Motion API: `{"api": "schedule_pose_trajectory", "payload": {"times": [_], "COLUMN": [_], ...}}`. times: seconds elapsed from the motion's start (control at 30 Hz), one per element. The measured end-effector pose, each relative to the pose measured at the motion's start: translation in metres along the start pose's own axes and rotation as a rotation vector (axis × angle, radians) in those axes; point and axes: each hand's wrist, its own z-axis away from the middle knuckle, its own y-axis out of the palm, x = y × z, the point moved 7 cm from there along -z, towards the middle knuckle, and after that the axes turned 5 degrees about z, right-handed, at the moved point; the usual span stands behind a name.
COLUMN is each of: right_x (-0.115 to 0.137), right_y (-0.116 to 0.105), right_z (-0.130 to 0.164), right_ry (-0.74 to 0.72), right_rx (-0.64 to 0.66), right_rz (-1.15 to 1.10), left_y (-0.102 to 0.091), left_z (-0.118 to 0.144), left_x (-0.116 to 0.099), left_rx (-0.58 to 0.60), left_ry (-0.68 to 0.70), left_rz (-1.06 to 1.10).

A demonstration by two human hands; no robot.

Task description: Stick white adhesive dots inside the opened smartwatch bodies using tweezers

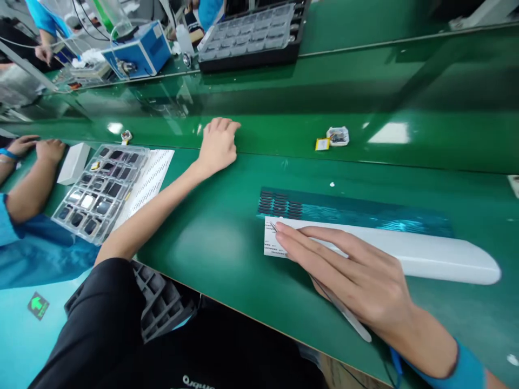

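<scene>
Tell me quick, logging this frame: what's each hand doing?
Left hand: loosely curled, empty, resting at the conveyor belt edge.
Right hand: holding tweezers, fingers flat on the white strip.

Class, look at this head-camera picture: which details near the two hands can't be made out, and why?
- Print on the white label sheet: too small, head view.
- Tweezers: mostly hidden under the right hand.
- Whatever the left hand touches: hidden beneath its fingers.
- Small part on the belt: too small, blurred.

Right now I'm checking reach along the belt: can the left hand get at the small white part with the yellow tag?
Probably not without moving: the left hand rests well left of the white part, though bare belt lies between.
</scene>
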Motion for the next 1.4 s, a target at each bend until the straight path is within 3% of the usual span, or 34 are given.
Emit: {"api": "schedule_pose_trajectory", "payload": {"times": [0.13,0.23,0.33,0.43,0.5,0.63,0.83,0.93,1.07,1.13,1.2,1.4], "right_x": [0.0,0.001,0.005,0.008,0.008,0.003,-0.005,-0.008,-0.009,-0.011,-0.011,-0.009], "right_y": [0.003,0.005,0.004,0.003,0.003,0.004,0.001,-0.002,0.002,0.004,0.008,0.012], "right_z": [0.004,0.008,0.007,0.004,0.004,0.01,0.017,0.02,0.021,0.021,0.019,0.023], "right_ry": [-0.016,-0.005,-0.025,-0.049,-0.058,-0.045,0.069,0.182,0.253,0.247,0.214,0.125], "right_rx": [0.033,0.048,0.038,0.04,0.04,0.06,0.11,0.032,-0.013,-0.013,0.017,0.158], "right_rz": [0.029,0.023,0.04,0.04,0.032,0.002,-0.045,-0.037,-0.024,0.032,0.083,0.125], "left_y": [0.077,0.126,0.149,0.157,0.154,0.135,0.086,0.066,0.056,0.058,0.059,0.042], "left_z": [-0.007,-0.017,-0.034,-0.046,-0.05,-0.045,0.012,0.056,0.109,0.127,0.138,0.149], "left_x": [-0.054,-0.092,-0.109,-0.111,-0.107,-0.1,-0.107,-0.116,-0.137,-0.148,-0.156,-0.177], "left_rx": [0.191,0.33,0.356,0.383,0.355,0.187,-0.049,0.028,0.296,0.432,0.491,0.352], "left_ry": [0.101,0.085,0.047,0.062,0.066,0.053,-0.066,-0.276,-0.418,-0.404,-0.347,-0.001], "left_rz": [-0.148,-0.264,-0.293,-0.266,-0.192,0.017,0.512,0.835,1.058,1.087,1.024,0.437]}}
